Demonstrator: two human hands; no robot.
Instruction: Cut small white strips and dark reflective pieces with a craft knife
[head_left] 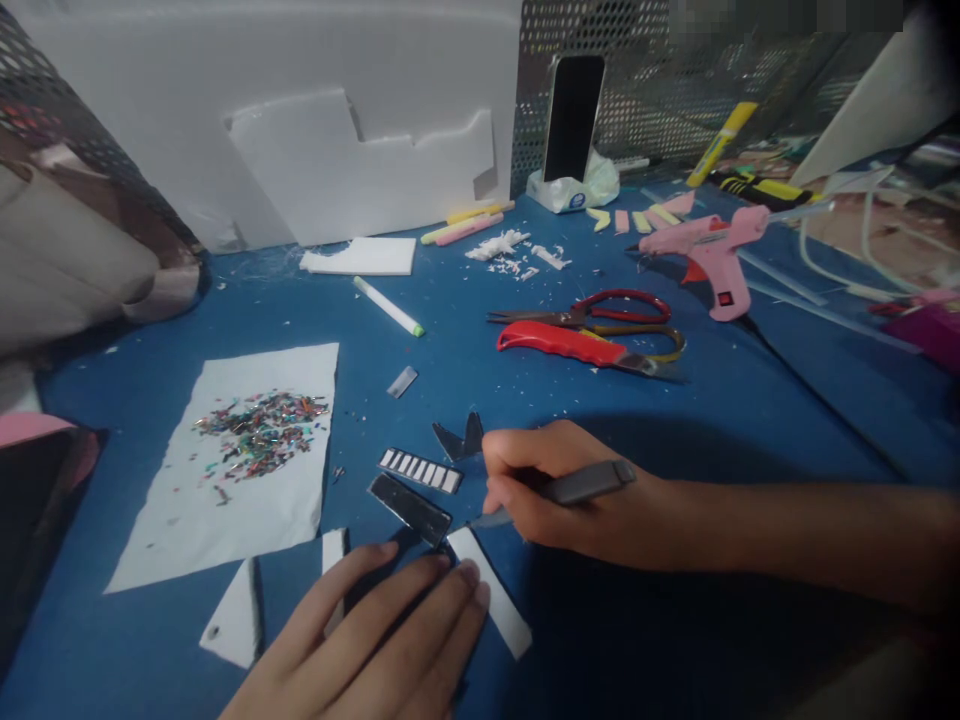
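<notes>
My right hand (559, 485) is closed around a dark grey pen-shaped tool (592, 482). Its slim tip comes down beside the upper end of a white strip (495, 600); whether it is a pen or a craft knife I cannot tell. Flat on the table, my left hand (375, 630) has its fingers stretched out, with the fingertips at the strip's left edge. Just above them lie a black rectangular piece (410, 508) and a black-edged piece with white bars (420, 470). A black V-shaped piece (461, 440) rests near my right knuckles.
Left, a paper sheet (161, 520) carries colourful bits. A white triangular piece (236, 615) lies below it. Red-handled scissors (626, 300), a red cutter (559, 343) and a pink glue gun (712, 250) lie beyond my right hand. A phone (574, 118) stands at the back.
</notes>
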